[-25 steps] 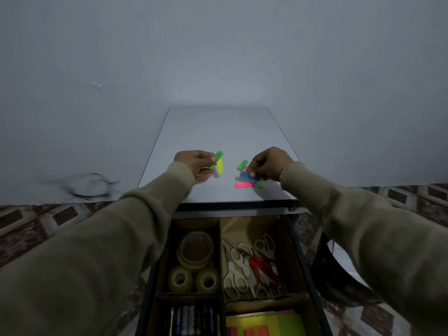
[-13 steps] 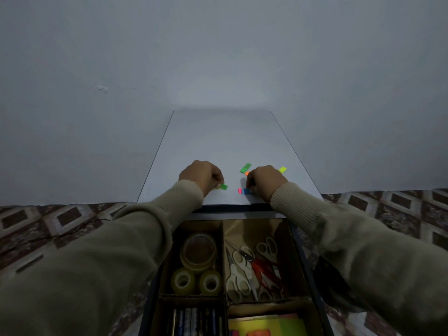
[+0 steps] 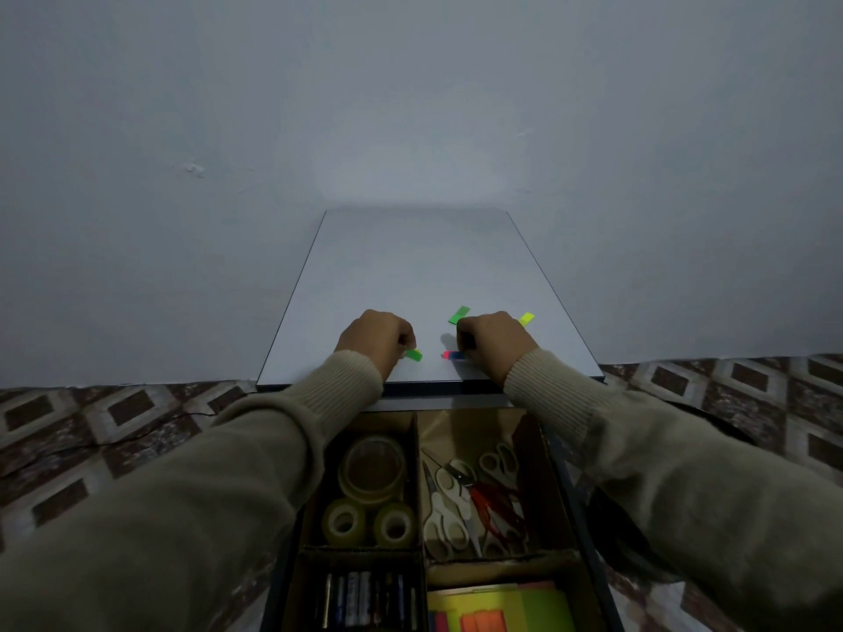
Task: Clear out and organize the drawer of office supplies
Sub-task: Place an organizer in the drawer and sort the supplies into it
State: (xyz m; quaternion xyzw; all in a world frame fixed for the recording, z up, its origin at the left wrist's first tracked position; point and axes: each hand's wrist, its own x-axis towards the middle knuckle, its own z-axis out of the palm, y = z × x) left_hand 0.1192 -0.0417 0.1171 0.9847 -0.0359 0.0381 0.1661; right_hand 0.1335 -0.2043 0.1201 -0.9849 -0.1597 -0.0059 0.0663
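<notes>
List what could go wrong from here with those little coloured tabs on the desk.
1. The green tab and yellow tab lie loose beyond the right hand; a sleeve could sweep them off the desk.
2. The left hand grips a green tab by one end; it might crease or slip.
3. The pink-and-blue tabs under the right hand overlap and may stick together.

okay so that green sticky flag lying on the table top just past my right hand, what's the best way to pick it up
The green flag lies flat and free on the white table top, beside the right hand. It looks too thin to grasp by its sides, so probably come straight down from above, press a fingertip on one short end, slide or peel that end up, then pinch it across the faces with thumb and forefinger.
</notes>
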